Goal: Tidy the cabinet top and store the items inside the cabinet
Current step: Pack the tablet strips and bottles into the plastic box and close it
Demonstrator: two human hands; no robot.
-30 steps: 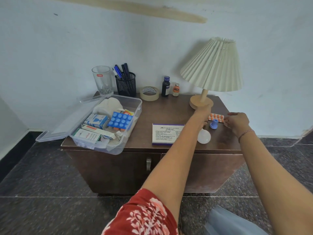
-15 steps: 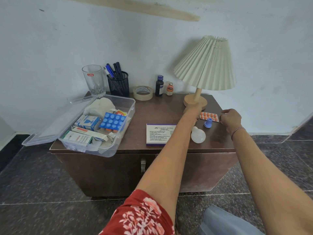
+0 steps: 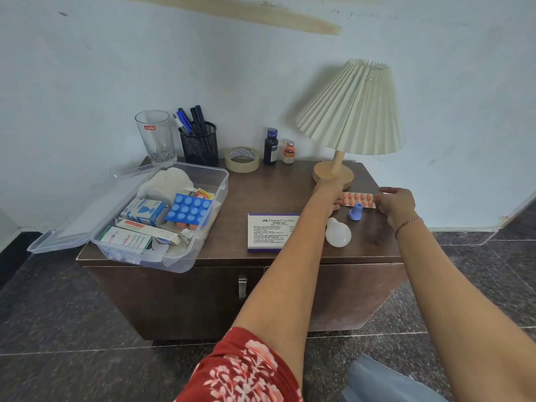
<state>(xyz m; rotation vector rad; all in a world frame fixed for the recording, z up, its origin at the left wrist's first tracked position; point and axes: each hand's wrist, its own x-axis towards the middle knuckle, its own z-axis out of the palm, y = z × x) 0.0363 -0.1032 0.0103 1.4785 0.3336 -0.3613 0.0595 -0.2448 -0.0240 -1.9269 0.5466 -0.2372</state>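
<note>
Both my hands reach to the right side of the brown cabinet's tabletop (image 3: 284, 192), one at each end of a single blister strip of orange tablets (image 3: 358, 199) lying flat in front of the lamp base. My left hand (image 3: 329, 195) is seen from behind the wrist; its fingers (image 3: 336, 203) touch the strip's left end, but I cannot tell how far they are spread. My right hand (image 3: 396, 203) has thumb and fingers loosely curved and apart, the fingertips at the strip's right end.

Just in front of the strip stands one small blue cap (image 3: 356, 211), and near it lies one white light bulb (image 3: 338, 233). One stamp pad box (image 3: 271, 232) lies flat mid-tabletop. One lamp (image 3: 351, 111) with a pleated cream shade stands behind my left hand.

Along the wall stand one drinking glass (image 3: 155, 137), one black mesh pen pot (image 3: 200, 145) with several pens, one roll of tape (image 3: 242, 159) and two bottles: one dark bottle (image 3: 270, 146), one small orange bottle (image 3: 289, 152).

On the left, one clear plastic box (image 3: 203, 227), lid (image 3: 87, 216) open, holds medicine cartons and a blue blister pack (image 3: 190, 211)
</note>
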